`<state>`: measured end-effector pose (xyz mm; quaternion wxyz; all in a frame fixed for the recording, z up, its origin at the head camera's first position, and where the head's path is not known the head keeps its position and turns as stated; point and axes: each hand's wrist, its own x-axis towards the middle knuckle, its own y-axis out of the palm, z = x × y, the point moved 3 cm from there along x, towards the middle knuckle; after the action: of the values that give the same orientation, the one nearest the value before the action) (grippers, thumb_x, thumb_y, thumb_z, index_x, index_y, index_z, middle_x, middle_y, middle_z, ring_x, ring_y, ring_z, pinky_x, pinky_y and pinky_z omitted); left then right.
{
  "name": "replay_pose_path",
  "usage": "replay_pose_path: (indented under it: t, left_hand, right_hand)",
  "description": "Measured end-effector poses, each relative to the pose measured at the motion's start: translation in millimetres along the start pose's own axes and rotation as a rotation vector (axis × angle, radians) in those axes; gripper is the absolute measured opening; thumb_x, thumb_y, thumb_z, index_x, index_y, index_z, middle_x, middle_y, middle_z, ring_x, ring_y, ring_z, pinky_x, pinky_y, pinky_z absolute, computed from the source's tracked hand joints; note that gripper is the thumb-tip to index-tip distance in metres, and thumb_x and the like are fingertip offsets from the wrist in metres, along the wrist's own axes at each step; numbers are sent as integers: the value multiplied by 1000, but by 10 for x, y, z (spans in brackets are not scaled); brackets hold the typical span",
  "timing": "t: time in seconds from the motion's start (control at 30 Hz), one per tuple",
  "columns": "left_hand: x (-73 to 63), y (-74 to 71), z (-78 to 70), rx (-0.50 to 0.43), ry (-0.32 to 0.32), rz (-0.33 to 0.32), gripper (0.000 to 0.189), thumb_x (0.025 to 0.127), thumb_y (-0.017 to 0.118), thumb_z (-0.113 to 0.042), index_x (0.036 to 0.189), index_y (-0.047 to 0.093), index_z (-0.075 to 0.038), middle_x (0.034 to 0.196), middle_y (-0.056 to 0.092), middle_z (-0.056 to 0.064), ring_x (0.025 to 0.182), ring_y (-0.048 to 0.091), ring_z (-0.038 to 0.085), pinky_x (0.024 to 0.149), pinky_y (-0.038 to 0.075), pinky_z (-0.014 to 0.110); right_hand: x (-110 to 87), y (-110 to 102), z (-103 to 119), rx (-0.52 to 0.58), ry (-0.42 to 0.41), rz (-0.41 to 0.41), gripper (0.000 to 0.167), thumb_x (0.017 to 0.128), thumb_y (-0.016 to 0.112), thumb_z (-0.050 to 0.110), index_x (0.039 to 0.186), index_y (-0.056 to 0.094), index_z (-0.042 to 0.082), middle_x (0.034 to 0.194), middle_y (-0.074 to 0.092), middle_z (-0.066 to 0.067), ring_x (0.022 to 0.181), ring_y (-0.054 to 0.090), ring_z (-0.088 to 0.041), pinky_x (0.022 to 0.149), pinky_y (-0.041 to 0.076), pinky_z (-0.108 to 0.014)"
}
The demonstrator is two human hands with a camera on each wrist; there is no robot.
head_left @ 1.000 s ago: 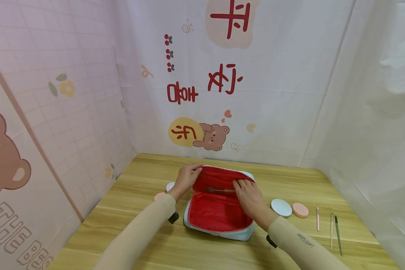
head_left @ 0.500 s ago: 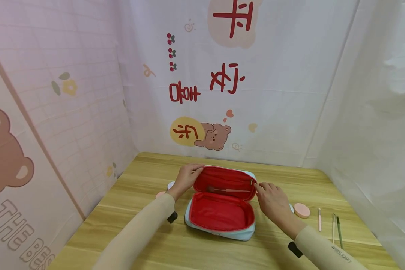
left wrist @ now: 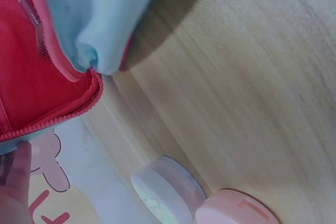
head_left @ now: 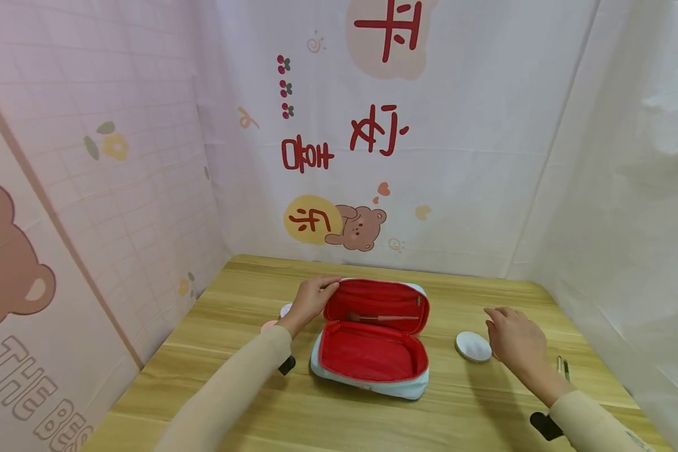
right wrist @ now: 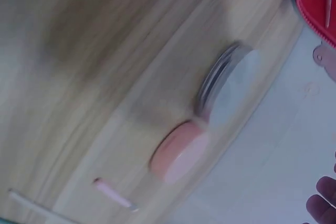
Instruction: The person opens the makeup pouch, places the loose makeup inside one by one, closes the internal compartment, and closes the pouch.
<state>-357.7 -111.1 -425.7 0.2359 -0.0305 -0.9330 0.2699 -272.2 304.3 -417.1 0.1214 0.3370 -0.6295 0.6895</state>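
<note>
A light-blue cosmetic bag [head_left: 398, 389] with red lining lies unzipped on the table, its lid tilted up at the back. My left hand [head_left: 311, 299] pinches the lid's upper left edge; in the left wrist view its fingers [left wrist: 20, 169] lie against the lid's outside. A makeup brush [head_left: 392, 318] sits in the lid's mesh pocket. Off to the bag's right, my right hand [head_left: 516, 342] is in the air with loosely bent fingers and holds nothing. Nearest to it are a round white-topped compact [head_left: 473, 347] and a round pink case [right wrist: 181, 153], which the hand mostly hides in the head view.
A short pink stick [right wrist: 115, 194] and two thin sticks [head_left: 563, 367] lie farther right on the wooden table [head_left: 361, 433]. Behind my left wrist stand a round white container [left wrist: 170, 190] and a pink one [left wrist: 236, 211]. Printed cloth [head_left: 457, 125] hangs around the table.
My right hand has let go of the lid's right side and moved right, over the things beside the bag. The left hand has stayed on the lid, which remains raised.
</note>
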Motion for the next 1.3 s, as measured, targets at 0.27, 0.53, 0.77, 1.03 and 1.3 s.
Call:
replay_pose_path:
  t: [0.27,0.53,0.77,1.03,1.3]
  left_hand:
    - [-13,1,19,-24,-39,21,27,100,61,-16,124,71,-8,120,69,9,113,63,26,93,53,40]
    - [-27,-7,49,-23,-26,13,27,99,61,-15,122,71,-6,119,69,10,113,62,28,93,53,42]
    - [-19,4,63,-16,-20,12,27,99,62,-15,123,71,-6,119,69,9,112,62,27,93,53,42]
    - [-16,-1,91,-38,-21,22,28,100,60,-16,124,70,-6,121,68,9,114,61,28,93,53,41]
    - [-21,-5,73,-54,-49,22,27,100,61,-16,123,71,-5,120,68,10,114,61,28,94,52,42]
  right_hand:
    - [-226,-75,-417,26,117,126,29,83,68,3,110,69,-6,101,66,-29,78,63,-49,47,49,-49]
    - [-470,-133,-913,15,189,226,31,85,63,3,110,63,-15,98,62,-35,79,61,-52,58,51,-56]
    - [-774,-140,-1279,-1,285,371,30,88,60,11,104,64,-14,98,63,-36,86,59,-57,65,48,-63]
    - [-981,-168,-1340,9,351,543,30,96,58,25,90,67,-4,86,66,-26,71,62,-46,55,47,-57]
    - [-1067,-149,-1295,21,418,684,42,101,51,39,72,62,9,70,59,-11,61,57,-26,52,45,-54]
